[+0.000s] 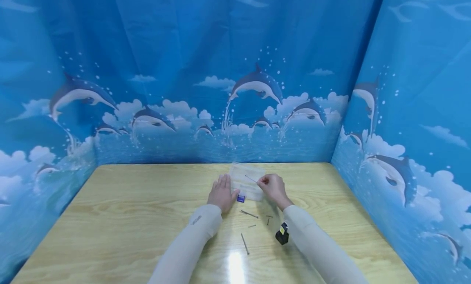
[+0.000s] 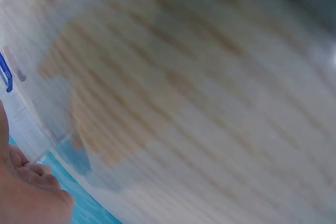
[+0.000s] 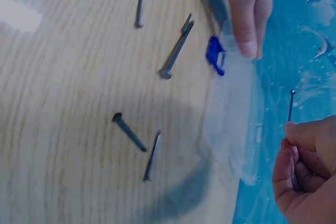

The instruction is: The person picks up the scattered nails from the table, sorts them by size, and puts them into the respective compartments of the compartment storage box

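My right hand (image 1: 273,188) pinches a thin metal nail (image 3: 291,107) between thumb and fingertips, its round head pointing away from the hand. In the head view this nail overlaps a clear plastic case (image 1: 254,193) with a blue clasp (image 1: 241,198) at its near left corner. Fingers extended, my left hand (image 1: 222,193) lies along the case's left side, its thumb close to the clasp. Several loose nails lie nearer me on the table: a longer nail (image 1: 245,244), a short nail (image 1: 252,226) and a pair lying together (image 1: 249,214) among them.
The wood-grain table (image 1: 140,218) ends at a blue curtain (image 1: 206,71) printed with dolphins, which also runs down both sides. A small black object (image 1: 282,234) with a yellow patch shows beside the right sleeve (image 1: 316,239). Light glares on the table's front middle.
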Action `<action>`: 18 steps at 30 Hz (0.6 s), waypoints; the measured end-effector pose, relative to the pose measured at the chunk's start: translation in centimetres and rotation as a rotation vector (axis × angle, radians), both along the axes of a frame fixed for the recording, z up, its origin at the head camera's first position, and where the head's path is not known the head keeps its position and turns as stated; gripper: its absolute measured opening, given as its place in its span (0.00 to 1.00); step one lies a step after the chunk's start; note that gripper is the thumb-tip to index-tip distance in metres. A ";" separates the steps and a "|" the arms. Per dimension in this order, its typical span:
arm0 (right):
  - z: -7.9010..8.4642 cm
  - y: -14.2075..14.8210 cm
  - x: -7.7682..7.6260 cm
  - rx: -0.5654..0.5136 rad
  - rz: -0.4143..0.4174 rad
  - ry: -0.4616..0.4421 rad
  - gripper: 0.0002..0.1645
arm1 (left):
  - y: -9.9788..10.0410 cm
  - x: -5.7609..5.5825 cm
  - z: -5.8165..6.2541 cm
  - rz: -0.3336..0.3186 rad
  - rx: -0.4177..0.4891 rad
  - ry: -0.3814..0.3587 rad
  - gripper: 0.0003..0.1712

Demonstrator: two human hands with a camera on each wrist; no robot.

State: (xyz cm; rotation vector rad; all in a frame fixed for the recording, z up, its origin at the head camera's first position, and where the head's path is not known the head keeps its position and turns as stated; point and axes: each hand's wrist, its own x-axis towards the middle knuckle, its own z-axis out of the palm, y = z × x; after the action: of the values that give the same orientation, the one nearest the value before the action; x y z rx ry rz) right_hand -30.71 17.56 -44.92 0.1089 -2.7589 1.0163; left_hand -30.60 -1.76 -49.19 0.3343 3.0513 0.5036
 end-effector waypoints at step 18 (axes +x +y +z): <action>-1.7 -0.2 -2.0 0.050 0.039 -0.085 0.07 | 0.1 -0.2 0.0 0.008 -0.016 -0.012 0.42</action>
State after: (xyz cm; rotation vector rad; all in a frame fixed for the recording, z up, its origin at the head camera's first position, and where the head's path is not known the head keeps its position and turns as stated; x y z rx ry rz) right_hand -32.73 17.41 -46.66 0.1307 -2.8707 0.9840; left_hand -30.79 -1.64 -49.19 0.3177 3.0446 0.4803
